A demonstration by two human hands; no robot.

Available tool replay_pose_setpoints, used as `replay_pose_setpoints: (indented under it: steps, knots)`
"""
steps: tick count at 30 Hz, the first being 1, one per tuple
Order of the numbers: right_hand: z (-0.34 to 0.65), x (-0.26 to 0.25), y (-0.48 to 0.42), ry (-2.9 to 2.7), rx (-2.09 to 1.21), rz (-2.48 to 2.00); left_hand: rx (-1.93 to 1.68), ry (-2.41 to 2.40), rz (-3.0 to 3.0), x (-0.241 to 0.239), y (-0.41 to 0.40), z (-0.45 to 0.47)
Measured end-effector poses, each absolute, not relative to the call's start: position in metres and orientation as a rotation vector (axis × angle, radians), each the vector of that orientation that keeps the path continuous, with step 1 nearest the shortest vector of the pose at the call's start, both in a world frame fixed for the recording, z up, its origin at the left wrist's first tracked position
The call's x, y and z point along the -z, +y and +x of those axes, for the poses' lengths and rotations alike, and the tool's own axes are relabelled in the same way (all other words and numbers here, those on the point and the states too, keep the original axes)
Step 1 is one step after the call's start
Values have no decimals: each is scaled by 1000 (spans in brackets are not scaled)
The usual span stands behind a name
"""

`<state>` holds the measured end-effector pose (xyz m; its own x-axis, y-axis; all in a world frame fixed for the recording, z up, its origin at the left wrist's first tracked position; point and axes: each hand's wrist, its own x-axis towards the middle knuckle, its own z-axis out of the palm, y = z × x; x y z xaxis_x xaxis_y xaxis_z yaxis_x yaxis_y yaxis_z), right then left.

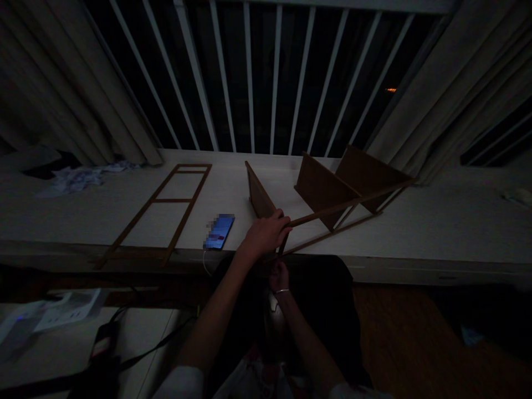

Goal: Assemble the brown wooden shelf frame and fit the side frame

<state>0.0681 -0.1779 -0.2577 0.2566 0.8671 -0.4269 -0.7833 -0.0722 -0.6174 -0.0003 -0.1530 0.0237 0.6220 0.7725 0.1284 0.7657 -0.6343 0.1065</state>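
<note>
A partly joined wooden shelf unit (322,215) lies on its side on the pale ledge, its flat shelf boards (326,185) standing up from a ladder-like side frame. My left hand (268,235) is closed around the near end of this frame, beside the nearest board (260,191). Just below it, my right hand (279,276) is held closed under the frame's near corner, close to my lap. Whatever its fingers pinch is too dark and small to make out. Apart from these, a second wooden side frame (172,200) lies flat on the left.
A lit phone (219,231) with a white cable lies between the two frames. White window bars (274,83) rise behind the ledge (436,221), with curtains (440,94) at both sides. Crumpled papers (77,180) lie far left. Below are a pale surface, a black strap (158,346) and a power strip (68,310).
</note>
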Motion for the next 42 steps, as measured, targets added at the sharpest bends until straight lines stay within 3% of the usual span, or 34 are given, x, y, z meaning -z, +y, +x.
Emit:
replay_pose_setpoints:
  steps: [11, 25, 31, 42]
  knots:
    - [57, 295, -254, -328, -1437, -1043, -266, 1315, 2781, -24, -152, 1]
    - [110, 251, -207, -821, -1361, -1168, -217, 1346, 2752, -28, -155, 2]
    - [118, 238, -191, -1317, -1112, -1289, -236, 1330, 2741, -27, -154, 2]
    - [123, 237, -195, -1391, -889, -1531, -228, 1328, 2770, -27, -153, 2]
